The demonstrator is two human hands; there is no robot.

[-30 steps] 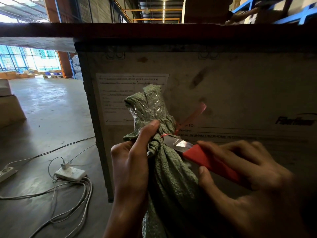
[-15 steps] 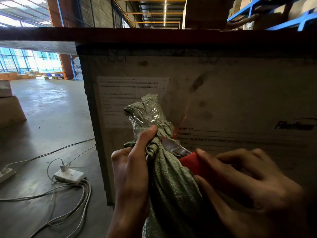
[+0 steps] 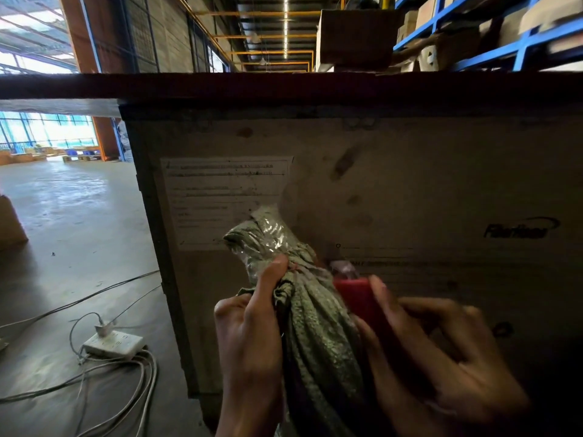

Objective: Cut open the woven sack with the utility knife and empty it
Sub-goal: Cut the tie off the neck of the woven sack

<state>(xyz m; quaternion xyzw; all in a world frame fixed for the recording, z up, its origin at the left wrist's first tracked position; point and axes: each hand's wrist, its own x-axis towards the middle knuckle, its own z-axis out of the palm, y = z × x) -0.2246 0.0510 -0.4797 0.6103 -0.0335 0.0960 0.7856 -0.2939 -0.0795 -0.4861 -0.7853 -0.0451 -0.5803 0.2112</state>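
Observation:
A green woven sack [image 3: 318, 335] stands upright in front of me, its neck bunched and tied with a thin red string [image 3: 296, 269]; a clear plastic liner shows at the top. My left hand [image 3: 252, 342] grips the sack just below the tied neck, thumb pressed on the knot. My right hand [image 3: 441, 364] holds a red utility knife [image 3: 359, 298], whose blade tip lies blurred against the right side of the neck by the string.
A large labelled wooden crate [image 3: 410, 190] stands directly behind the sack. On the concrete floor at left lie a white power strip [image 3: 113, 344] and loose cables [image 3: 104, 389]. A cardboard box [image 3: 9, 225] sits at far left. Blue shelving [image 3: 504, 33] rises at top right.
The knife has slid in closer along the sack's neck and its blade is now mostly hidden. The loose red string end that stuck out is no longer visible. My left hand keeps its grip.

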